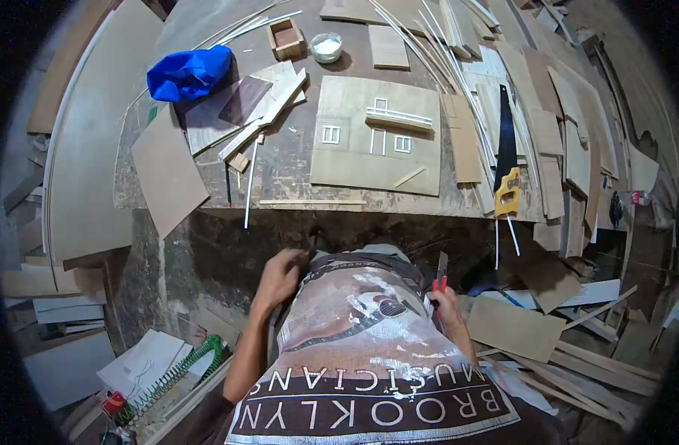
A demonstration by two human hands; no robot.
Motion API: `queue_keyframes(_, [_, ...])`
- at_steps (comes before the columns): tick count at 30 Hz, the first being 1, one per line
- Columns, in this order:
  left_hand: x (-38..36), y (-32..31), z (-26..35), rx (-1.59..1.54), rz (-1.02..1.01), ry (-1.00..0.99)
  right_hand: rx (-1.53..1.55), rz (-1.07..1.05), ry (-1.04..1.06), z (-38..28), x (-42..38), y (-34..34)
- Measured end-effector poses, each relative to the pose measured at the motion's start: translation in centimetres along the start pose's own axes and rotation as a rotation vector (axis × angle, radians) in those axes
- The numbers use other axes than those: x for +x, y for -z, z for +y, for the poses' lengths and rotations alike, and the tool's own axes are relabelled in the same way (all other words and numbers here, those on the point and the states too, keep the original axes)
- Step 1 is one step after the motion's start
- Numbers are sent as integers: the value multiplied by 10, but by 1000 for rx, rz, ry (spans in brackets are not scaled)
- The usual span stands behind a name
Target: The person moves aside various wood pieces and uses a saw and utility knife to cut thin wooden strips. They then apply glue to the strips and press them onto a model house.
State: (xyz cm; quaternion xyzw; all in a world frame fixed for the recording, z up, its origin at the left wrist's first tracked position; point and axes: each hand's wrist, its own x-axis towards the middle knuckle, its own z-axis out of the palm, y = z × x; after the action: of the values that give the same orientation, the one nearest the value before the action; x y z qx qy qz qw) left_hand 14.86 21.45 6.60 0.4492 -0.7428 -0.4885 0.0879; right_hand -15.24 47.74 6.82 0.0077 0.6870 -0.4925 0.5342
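My left hand [279, 276] is at my chest, fingers curled on the top edge of my printed shirt [362, 334], below the workbench's front edge. My right hand [446, 305] is low at my right side, closed around a red-handled cutter [440, 276] whose dark blade points up. On the bench ahead lies a plywood panel [376, 137] with small white window frames and a railing glued on, like a model house front. Neither hand touches the panel.
The workbench [295, 159] carries a blue cloth [187, 72], a small wooden box [286, 38], a cup of white glue [326, 47], a yellow-handled saw [507, 159], thin sticks and veneer sheets. Plywood offcuts litter the floor; a green spiral [182, 371] lies lower left.
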Motion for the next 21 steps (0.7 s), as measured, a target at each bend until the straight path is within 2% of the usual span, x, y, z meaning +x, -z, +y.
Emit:
queue_keyframes(2, [35, -16, 18, -283, -212, -37, -27, -14, 34, 8, 12, -16])
queue_keyframes(3, [52, -13, 16, -279, -214, -53, -81, -28, 8, 17, 22, -23])
queue_keyframes(4, [69, -13, 10, -233, -494, 8, -136, -39, -19, 24, 29, -29])
queue_keyframes(5, [79, -11, 4, -178, -773, 71, -162, -121, 89, 30, 31, -29])
queue_keyframes(6, [83, -8, 0, -172, -777, 57, -158, -112, 102, 30, 32, -32])
queue_keyframes(8, [89, -1, -12, -201, -965, -18, -376, -115, 107, 32, 34, -39])
queue_keyframes(10, [89, -1, -29, -201, -989, -66, -404, -90, 145, 8, 18, -58])
queue_keyframes(12, [91, 2, -30, -260, -1029, -37, -477, -76, -17, -7, 13, -68])
queue_keyframes(13, [90, 4, -27, -188, -1007, -98, -594, 2, 206, 0, 22, -68])
queue_keyframes(14, [90, 6, -24, -195, -1014, -101, -598, 10, 200, -1, 25, -67])
queue_keyframes(16, [90, 7, -20, -155, -977, -204, -714, 137, 409, -31, 33, -90])
queue_keyframes(17, [92, 0, -34, -80, -917, -309, -684, 12, 423, -43, 38, -102])
queue_keyframes(18, [89, 3, -25, -81, -924, -306, -646, -111, 433, -51, 43, -115])
queue_keyframes(20, [82, 12, 5, 193, -864, -151, -706, -321, 361, -48, 64, -135])
queue_keyframes(21, [84, 10, -1, 199, -863, -239, -739, -473, 286, -62, 62, -148])
